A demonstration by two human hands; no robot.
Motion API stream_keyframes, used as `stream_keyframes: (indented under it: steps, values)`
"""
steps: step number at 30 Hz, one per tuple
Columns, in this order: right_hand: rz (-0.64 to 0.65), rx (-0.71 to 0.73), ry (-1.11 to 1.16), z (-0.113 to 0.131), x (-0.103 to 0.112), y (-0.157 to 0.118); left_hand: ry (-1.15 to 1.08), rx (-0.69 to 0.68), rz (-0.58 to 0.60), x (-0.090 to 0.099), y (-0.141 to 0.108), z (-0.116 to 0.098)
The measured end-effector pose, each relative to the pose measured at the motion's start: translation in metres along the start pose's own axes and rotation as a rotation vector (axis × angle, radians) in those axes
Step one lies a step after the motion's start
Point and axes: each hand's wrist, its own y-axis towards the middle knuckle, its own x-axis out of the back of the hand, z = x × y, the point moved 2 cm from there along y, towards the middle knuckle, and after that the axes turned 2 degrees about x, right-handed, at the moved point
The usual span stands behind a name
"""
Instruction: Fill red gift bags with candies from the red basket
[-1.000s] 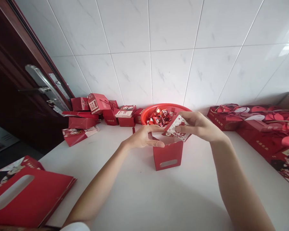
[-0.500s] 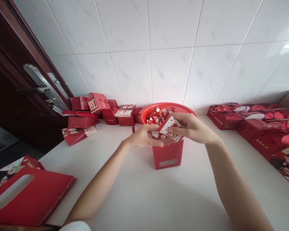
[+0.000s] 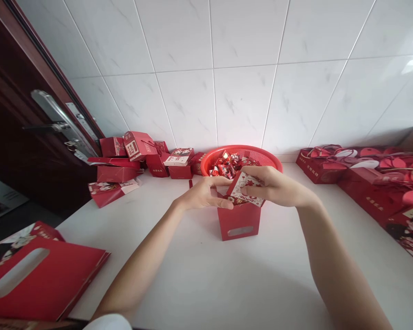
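Note:
A red paper gift box (image 3: pixel 239 222) with a slot-shaped cut-out stands upright on the white table, its top open. My left hand (image 3: pixel 203 195) is at the box's upper left edge, thumb across the near rim and fingers on the far side, steadying it. My right hand (image 3: pixel 277 185) grips a small white box with red patterns and red sides (image 3: pixel 247 187), tilted over the opening. The small box's lower edge overlaps the mouth of the gift box; how deep it sits is hidden.
Just behind, a red plastic basket (image 3: pixel 234 149) holds wrapped sweets (image 3: pixel 227 165). Several small red boxes (image 3: pixel 119 174) are piled at the back left. Red gift bags (image 3: pixel 368 195) line the right side. Flattened red boxes (image 3: pixel 51 279) lie front left, near a dark door (image 3: pixel 17 96).
My right hand has shifted slightly right and turned the small patterned box to a different tilt over the opening. The left hand and the red gift box have barely moved.

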Motion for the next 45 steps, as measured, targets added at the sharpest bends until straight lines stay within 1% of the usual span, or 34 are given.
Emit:
stream_keyframes:
  steps: [2, 4, 7, 10, 13, 15, 19, 22, 24, 26, 29, 31, 34, 36, 39, 40, 41, 42, 45]
  values:
    - [-0.02, -0.014, -0.058, -0.001, 0.002, -0.001, 0.021, -0.003, -0.012, 0.0, 0.0, 0.0]
    - [-0.07, -0.023, -0.119, -0.001, 0.003, -0.001, 0.033, -0.004, -0.023, 0.0, 0.0, 0.001]
    - [-0.109, -0.002, -0.204, 0.002, 0.0, 0.0, 0.021, 0.007, -0.022, 0.001, 0.0, 0.002]
    - [-0.09, 0.085, -0.247, 0.01, -0.005, 0.0, 0.023, 0.011, -0.009, 0.001, 0.0, 0.003]
    - [-0.108, 0.143, -0.272, 0.016, -0.007, 0.0, 0.045, -0.012, -0.005, 0.0, 0.0, 0.002]
    - [-0.101, 0.121, -0.301, 0.016, -0.007, 0.0, 0.034, -0.018, 0.001, -0.001, 0.0, 0.002]
    - [-0.026, 0.054, -0.355, 0.011, -0.007, 0.001, 0.006, -0.026, 0.011, -0.003, 0.001, 0.001]
    - [-0.023, 0.081, -0.342, 0.01, -0.007, 0.001, -0.001, -0.016, 0.009, -0.002, 0.001, 0.001]
    - [-0.063, 0.148, -0.312, 0.011, -0.007, 0.0, -0.003, 0.003, 0.007, -0.001, 0.001, 0.002]
    - [-0.137, 0.203, -0.275, 0.013, -0.005, 0.0, -0.001, 0.017, 0.003, -0.001, 0.001, 0.004]
    - [-0.256, 0.178, -0.196, 0.013, -0.001, -0.001, -0.006, 0.016, 0.008, -0.001, 0.001, 0.004]
    - [-0.287, 0.142, -0.12, 0.012, 0.0, -0.002, -0.016, 0.006, 0.017, -0.002, 0.001, 0.004]
    - [-0.24, 0.133, -0.058, 0.008, -0.001, 0.0, -0.027, -0.002, 0.008, -0.002, 0.001, 0.004]
    - [-0.161, 0.132, -0.077, 0.006, -0.002, 0.002, -0.03, 0.011, 0.001, -0.001, 0.001, 0.004]
    - [-0.009, 0.12, -0.139, 0.003, -0.006, 0.004, -0.037, 0.026, 0.003, -0.002, 0.001, 0.003]
    - [0.016, 0.112, -0.156, 0.003, -0.007, 0.004, -0.038, 0.025, 0.005, -0.002, 0.001, 0.003]
    - [0.017, 0.1, -0.167, 0.004, -0.006, 0.003, -0.038, 0.024, 0.005, -0.002, 0.001, 0.003]
    - [-0.009, 0.086, -0.171, 0.004, -0.006, 0.003, -0.035, 0.024, 0.005, -0.002, 0.001, 0.003]
    - [-0.125, 0.069, -0.151, 0.008, -0.002, 0.001, -0.014, 0.024, -0.008, -0.001, 0.001, 0.004]
